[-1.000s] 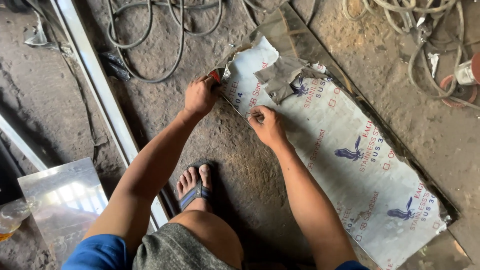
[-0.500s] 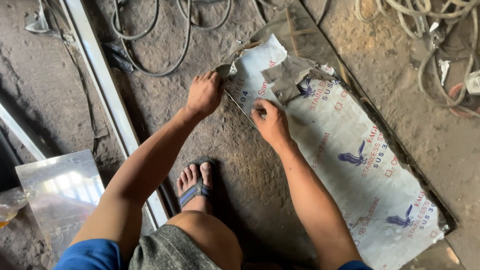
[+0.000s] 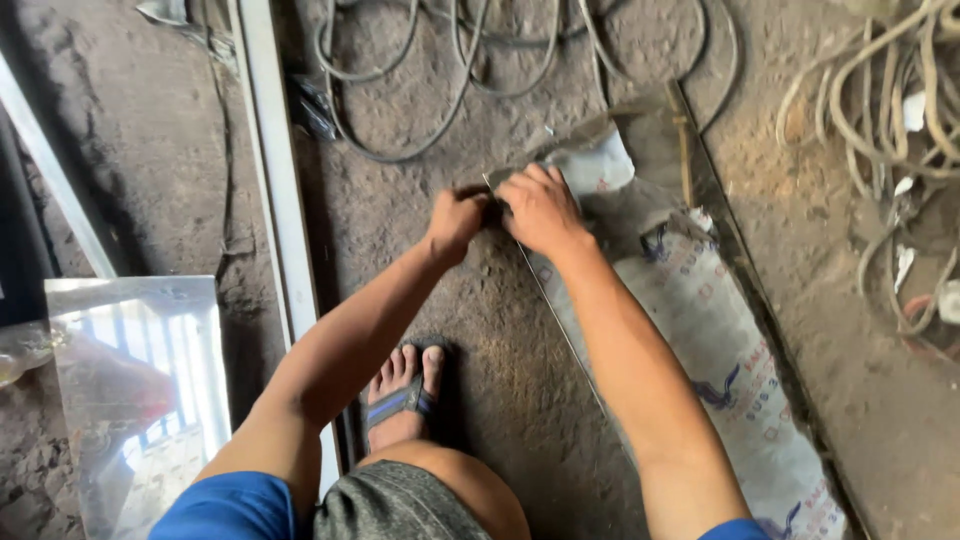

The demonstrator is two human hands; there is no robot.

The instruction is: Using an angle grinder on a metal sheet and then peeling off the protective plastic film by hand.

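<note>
Nearest, a sandalled foot (image 3: 400,400) rests on the dirt floor (image 3: 480,330) beside a long metal sheet (image 3: 700,330) still under its printed protective film. At the sheet's far corner the left hand (image 3: 457,218) and right hand (image 3: 540,208) meet, fingers closed as if pinching the film's edge. The film looks light, soft and easily torn; the sheet stiff and sharp-edged. Cables (image 3: 400,60) lie beyond.

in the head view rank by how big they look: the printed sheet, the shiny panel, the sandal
1. printed sheet, long, running off the bottom edge
2. shiny panel, partly cut off; it lies nearer the camera, so its rank against the sheet is unsure
3. sandal, clearly smallest
</note>
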